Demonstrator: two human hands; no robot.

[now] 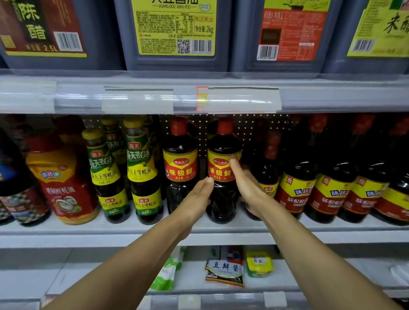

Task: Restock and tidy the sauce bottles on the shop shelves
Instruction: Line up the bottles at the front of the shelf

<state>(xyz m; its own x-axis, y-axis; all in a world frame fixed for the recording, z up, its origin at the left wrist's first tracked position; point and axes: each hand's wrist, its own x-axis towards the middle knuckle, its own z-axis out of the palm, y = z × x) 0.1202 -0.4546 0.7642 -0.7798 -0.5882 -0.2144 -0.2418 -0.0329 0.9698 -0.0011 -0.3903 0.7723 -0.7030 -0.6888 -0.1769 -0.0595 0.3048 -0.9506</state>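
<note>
A dark sauce bottle (222, 170) with a red cap and a red-and-yellow label stands upright on the middle shelf (132, 229). My left hand (198, 199) lies flat against its left side, fingers straight. On its right side my right hand (246, 183) presses, with the fingertips up on the label. A twin bottle (180, 165) stands just to the left, close to my left hand.
Green-labelled oyster sauce bottles (143, 171) and a red squeeze bottle (63, 180) stand to the left. Dark bottles with yellow labels (334, 192) crowd the right. Large jugs (173, 28) fill the shelf above. Sauce packets (226, 267) lie on the shelf below.
</note>
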